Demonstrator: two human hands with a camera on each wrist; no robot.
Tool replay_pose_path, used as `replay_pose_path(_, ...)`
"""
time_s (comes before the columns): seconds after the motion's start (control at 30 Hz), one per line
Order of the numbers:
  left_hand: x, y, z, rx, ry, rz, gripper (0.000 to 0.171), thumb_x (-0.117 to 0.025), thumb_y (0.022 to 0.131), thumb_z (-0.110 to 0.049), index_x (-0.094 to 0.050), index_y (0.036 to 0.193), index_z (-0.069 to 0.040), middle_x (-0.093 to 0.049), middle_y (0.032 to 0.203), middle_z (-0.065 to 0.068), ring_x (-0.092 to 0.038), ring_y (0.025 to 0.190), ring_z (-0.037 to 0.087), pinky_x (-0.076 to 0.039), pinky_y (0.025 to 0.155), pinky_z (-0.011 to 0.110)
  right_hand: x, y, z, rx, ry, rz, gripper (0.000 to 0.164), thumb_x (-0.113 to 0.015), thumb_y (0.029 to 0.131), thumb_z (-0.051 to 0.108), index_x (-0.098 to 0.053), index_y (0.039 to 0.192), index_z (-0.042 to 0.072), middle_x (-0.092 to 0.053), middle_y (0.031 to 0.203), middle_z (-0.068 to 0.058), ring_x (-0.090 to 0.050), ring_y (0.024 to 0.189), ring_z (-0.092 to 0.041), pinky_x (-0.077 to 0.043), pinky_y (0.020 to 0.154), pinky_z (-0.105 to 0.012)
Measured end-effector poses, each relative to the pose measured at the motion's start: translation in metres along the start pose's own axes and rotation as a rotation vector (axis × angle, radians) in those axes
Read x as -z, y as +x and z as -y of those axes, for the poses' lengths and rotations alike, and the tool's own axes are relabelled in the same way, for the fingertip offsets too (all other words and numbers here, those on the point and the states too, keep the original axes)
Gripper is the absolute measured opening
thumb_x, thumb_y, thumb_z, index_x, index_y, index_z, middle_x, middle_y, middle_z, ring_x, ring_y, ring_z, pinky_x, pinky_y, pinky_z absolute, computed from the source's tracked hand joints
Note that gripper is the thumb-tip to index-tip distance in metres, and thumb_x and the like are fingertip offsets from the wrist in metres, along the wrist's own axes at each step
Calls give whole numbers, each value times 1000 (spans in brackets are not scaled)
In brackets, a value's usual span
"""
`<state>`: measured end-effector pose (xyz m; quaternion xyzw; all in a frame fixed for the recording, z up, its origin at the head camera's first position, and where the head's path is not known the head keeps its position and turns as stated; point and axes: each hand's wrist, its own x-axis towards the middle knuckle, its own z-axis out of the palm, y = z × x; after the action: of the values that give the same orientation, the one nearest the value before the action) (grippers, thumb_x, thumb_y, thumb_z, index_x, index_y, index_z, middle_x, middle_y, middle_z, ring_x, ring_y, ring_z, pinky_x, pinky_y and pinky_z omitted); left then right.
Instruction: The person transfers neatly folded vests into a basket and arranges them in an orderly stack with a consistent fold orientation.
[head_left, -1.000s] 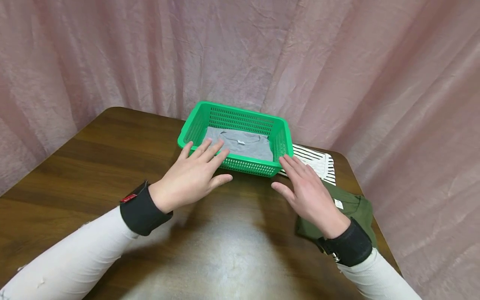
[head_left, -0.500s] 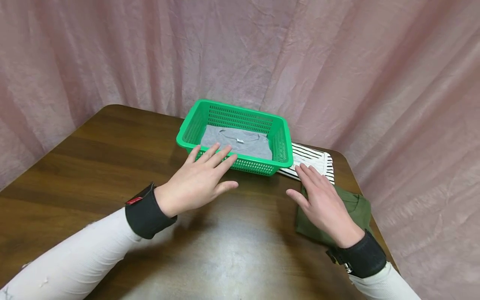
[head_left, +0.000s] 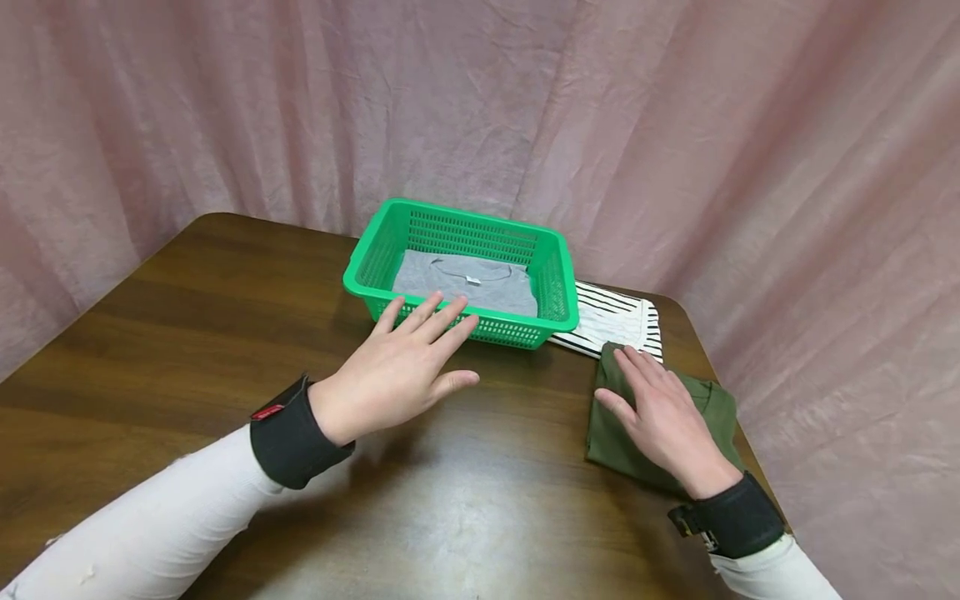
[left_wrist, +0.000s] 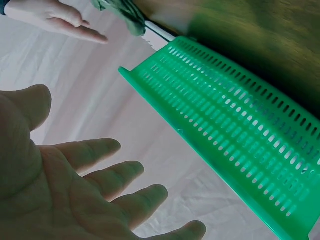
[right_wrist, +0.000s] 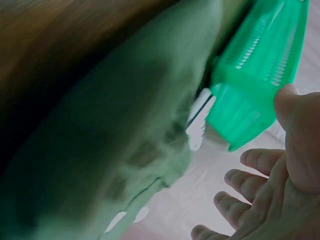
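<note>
A green plastic basket (head_left: 555, 283) stands at the back of the table with a folded grey shirt (head_left: 495, 287) lying inside. My left hand (head_left: 397, 367) is spread in front of the basket's near side, and the left wrist view shows a gap between its fingers and the basket (left_wrist: 225, 115). Over a folded dark green shirt (head_left: 622, 442) on the right, my right hand (head_left: 667, 417) hovers with fingers extended and holds nothing. In the right wrist view the green shirt (right_wrist: 115, 115) lies beside and apart from the fingers. The right hand covers part of this shirt.
A folded white and black striped garment (head_left: 618, 321) lies right of the basket, partly hidden behind it and touching the green shirt's far side. The brown wooden table (head_left: 187, 333) ends at a pink curtain (head_left: 450, 100) behind and on the right.
My right hand has moved right and towards me, from beside the basket's near right corner to above the green shirt. The left hand has shifted slightly right and down.
</note>
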<state>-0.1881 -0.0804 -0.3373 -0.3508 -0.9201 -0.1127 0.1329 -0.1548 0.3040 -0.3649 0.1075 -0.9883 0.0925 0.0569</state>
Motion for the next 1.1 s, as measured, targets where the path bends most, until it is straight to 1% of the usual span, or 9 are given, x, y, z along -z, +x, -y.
replay_pose_path(0.3, -1, -3, -4, -6, -24, -5, 75, -61, 110, -59, -47, 169, -14, -36, 177, 11, -30, 165, 37, -20, 127, 72, -10, -1, -21, -64, -14, 57, 80, -56, 115, 53, -37, 169, -3, -33, 172, -32, -27, 161, -53, -21, 125, -73)
replay_pose_path(0.6, -3, -1, -6, -13, -32, 9, 75, -60, 111, -59, -47, 169, -15, -36, 177, 11, -28, 165, 36, -21, 127, 72, -14, -10, -30, -72, -20, 95, 80, -57, 114, 53, -38, 168, -4, -34, 172, -32, -27, 159, -56, -22, 124, -75)
replay_pose_path(0.73, -4, -1, -5, -8, -31, 11, 74, -60, 111, -60, -47, 169, -15, -36, 177, 11, -28, 165, 35, -20, 127, 72, -17, -14, -34, -75, -21, 101, 80, -56, 114, 54, -40, 167, -4, -35, 171, -33, -29, 158, -57, -23, 123, -75)
replay_pose_path(0.97, -5, 0, -4, 4, -48, 26, 75, -60, 111, -59, -46, 169, -15, -33, 178, 9, -27, 166, 35, -19, 127, 72, -20, -16, -37, -73, -11, 104, 78, -59, 114, 51, -42, 166, -5, -35, 170, -34, -31, 156, -58, -26, 122, -74)
replay_pose_path(1.1, -5, 0, -4, 3, -54, 27, 75, -60, 111, -60, -46, 169, -15, -33, 178, 9, -26, 166, 35, -19, 127, 73, -22, -18, -40, -72, -7, 115, 79, -57, 114, 53, -43, 165, -6, -35, 170, -35, -32, 155, -60, -27, 122, -74)
